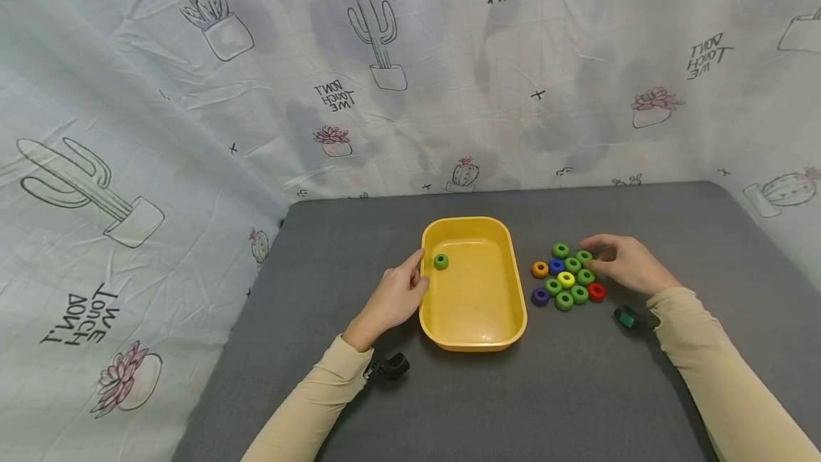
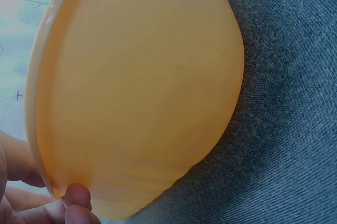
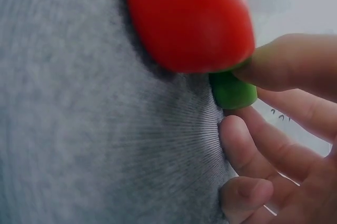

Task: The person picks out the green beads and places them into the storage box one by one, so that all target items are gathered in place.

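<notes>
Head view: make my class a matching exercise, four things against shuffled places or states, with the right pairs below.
Things
1. Tray
2. Orange ring
3. Left hand
4. Right hand

Places or states
A. At the right side of the ring cluster
B. At the tray's left rim
C. Contains a single green ring
D. Part of the cluster's left edge

Pairs: 1-C; 2-D; 3-B; 4-A

Yellow tray (image 1: 474, 305), green rings (image 1: 564, 306), white cactus-print cloth (image 1: 436, 127)

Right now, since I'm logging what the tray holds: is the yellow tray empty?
No, one green ring lies inside the yellow tray in the head view.
</notes>
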`<state>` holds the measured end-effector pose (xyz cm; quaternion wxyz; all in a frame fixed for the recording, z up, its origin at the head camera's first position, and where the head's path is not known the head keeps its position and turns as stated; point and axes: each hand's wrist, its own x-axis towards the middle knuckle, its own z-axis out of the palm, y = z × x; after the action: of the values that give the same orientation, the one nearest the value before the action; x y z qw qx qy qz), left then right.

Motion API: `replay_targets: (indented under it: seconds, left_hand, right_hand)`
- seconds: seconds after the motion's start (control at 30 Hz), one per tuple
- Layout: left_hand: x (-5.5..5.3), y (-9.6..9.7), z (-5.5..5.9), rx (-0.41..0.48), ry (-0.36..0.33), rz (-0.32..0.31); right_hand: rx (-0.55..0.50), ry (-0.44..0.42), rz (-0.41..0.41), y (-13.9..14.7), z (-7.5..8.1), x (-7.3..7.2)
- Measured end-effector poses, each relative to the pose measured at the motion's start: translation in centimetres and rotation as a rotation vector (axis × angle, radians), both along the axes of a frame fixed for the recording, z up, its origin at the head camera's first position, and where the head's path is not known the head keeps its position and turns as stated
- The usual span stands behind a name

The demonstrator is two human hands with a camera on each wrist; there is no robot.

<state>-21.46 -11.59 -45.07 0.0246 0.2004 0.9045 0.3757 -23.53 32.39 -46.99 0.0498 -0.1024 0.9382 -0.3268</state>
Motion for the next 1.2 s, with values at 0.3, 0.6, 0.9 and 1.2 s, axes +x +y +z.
replay_targets:
  seconds: [0.3,0.6,0.9,1.2]
  left_hand:
    - [0.04,-0.06,0.05,-0.002,-0.016,-0.001]
    - [0.14,-0.06,0.13,0.002,-0.023,-0.004]
    - [0.03,-0.02,0.10,0.004,-0.020,-0.007]
    - [0.02,-0.03,0.15,-0.003,-0.023,-0.004]
  right_hand:
    - [-0.002,-0.002,0.002,-0.19,-0.03,-0.04]
    - [-0.007,-0.007,-0.007,-0.19,-0.03,-0.03]
    - [-0.030,0.000,-0.023,-0.11,0.04,0.09]
    - [-0.045,0.036,-0.030,-0.24,0.48,0.12]
